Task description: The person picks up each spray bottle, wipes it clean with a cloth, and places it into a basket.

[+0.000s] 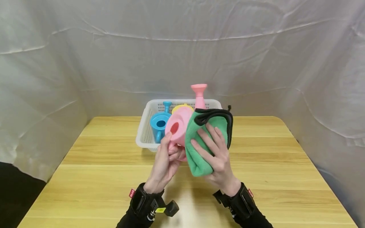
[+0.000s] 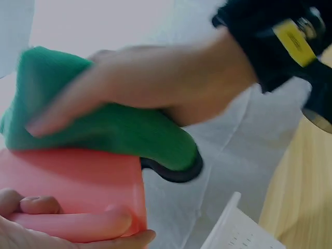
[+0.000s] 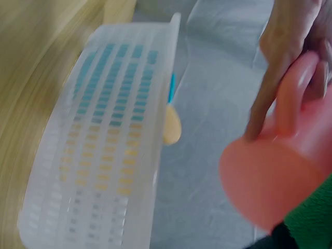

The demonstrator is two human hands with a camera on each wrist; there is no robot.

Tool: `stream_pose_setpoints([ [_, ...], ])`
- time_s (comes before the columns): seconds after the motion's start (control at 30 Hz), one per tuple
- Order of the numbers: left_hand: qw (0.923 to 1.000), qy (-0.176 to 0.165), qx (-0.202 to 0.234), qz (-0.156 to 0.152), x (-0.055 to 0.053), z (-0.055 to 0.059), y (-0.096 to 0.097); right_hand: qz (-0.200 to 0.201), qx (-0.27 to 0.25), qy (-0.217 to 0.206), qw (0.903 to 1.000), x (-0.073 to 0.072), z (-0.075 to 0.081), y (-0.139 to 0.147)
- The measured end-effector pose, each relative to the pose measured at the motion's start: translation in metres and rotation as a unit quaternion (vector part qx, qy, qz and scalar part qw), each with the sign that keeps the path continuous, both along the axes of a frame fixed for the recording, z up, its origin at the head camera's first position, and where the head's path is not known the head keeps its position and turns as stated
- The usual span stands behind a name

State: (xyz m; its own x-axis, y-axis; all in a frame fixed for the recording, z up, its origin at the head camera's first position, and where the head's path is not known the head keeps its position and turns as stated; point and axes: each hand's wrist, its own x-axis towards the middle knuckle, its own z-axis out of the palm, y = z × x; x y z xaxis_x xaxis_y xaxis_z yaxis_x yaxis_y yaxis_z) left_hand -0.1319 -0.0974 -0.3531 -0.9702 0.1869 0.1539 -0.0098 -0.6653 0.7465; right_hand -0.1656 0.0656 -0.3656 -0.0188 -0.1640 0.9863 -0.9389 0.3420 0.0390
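The left hand [image 1: 163, 166] grips the handle of the pink watering can [image 1: 182, 118], held up on the near side of the basket [image 1: 141, 134] and above the worktop [image 1: 99, 180]. The right hand [image 1: 219, 161] lies with its fingers spread, pressing a green cloth [image 1: 196, 160] with black edging against the can's side. Inside the basket, a blue watering can [image 1: 155, 124] stands toward the left end, with a yellow item [image 1: 175, 110], partly hidden, toward the middle. Wiping the pink can appears to be under way; which parts are already clean does not show, nor whether the two pieces in the basket have been wiped. What seems left is to finish the surface, take the cloth away and set the can down, none of which is yet done.
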Motion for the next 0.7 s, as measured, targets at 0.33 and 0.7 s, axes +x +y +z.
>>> stream_pose_setpoints([
  [0.33,0.9993,-0.003,0.036,-0.008,-0.001,0.005,-0.010,0.010,0.128,0.007,0.9917,-0.003,0.000,0.018],
  [0.7,0.9985,-0.044,0.030,-0.012,0.002,0.006,-0.003,-0.025,0.106,0.014,0.9939,0.001,0.002,0.011],
])
